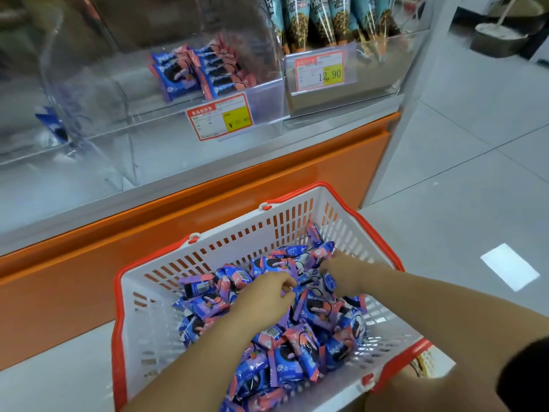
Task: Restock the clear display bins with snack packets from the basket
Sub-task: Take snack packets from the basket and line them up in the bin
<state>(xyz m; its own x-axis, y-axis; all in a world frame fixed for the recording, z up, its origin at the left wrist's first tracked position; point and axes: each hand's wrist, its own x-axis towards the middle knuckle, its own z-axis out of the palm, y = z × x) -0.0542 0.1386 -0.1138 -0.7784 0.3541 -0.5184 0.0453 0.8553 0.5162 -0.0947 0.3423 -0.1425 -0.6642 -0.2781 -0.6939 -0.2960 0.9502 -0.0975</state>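
Note:
A white basket with a red rim (190, 257) sits low in front of me, piled with blue, pink and purple snack packets (285, 352). Both my hands are down in that pile. My left hand (267, 298) rests on the packets at the middle with its fingers curled; what it holds is hidden. My right hand (338, 273) digs into the packets at the far right corner, its fingers closed among them. Above, a clear display bin (267, 93) holds two short rows of the same packets (202, 72).
A clear bin of cone snacks (326, 22) with a 12.90 price tag (320, 71) stands to the right. Another clear bin (89, 138) at the left holds a blue packet (53, 126). Below runs an orange cabinet front (237, 185). A white post (416, 99) and tiled floor lie to the right.

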